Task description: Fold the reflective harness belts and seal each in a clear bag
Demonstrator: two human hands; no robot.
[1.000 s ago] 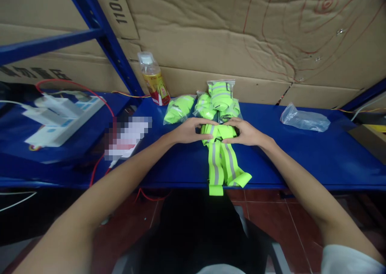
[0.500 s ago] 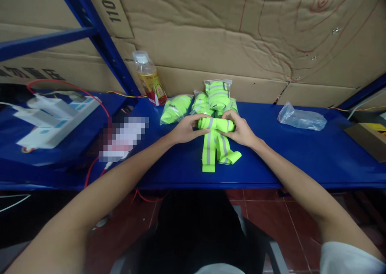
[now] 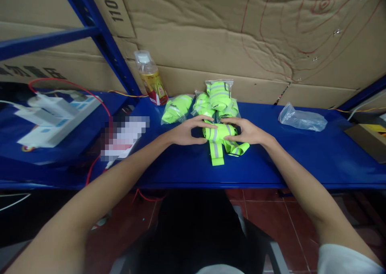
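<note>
A neon-yellow reflective strap (image 3: pixel 219 133) with a grey stripe lies partly rolled on the blue table. Its loose tails spread toward the table's front edge, one straight and one bent to the right. My left hand (image 3: pixel 190 130) curves around the roll's left end, fingertips over the top and thumb low at the side. From the right, my right hand (image 3: pixel 245 130) grips the other end, thumb across the front and fingers behind. Just beyond the hands sit several clear bags of similar straps (image 3: pixel 218 95), some stacked, with another strap bag (image 3: pixel 177 108) to their left.
A wrapped bottle (image 3: pixel 152 79) stands by the cardboard wall. An empty clear plastic bag (image 3: pixel 302 118) lies at right, near a cardboard box (image 3: pixel 366 139). On the left are a white power strip (image 3: pixel 60 121), a red cable (image 3: pixel 101 105) and a blurred-out item (image 3: pixel 125 137).
The rolled strap has come lower and nearer to me, its tails now shorter on the table. Both hands have shifted, the right one to the right and over the roll's front.
</note>
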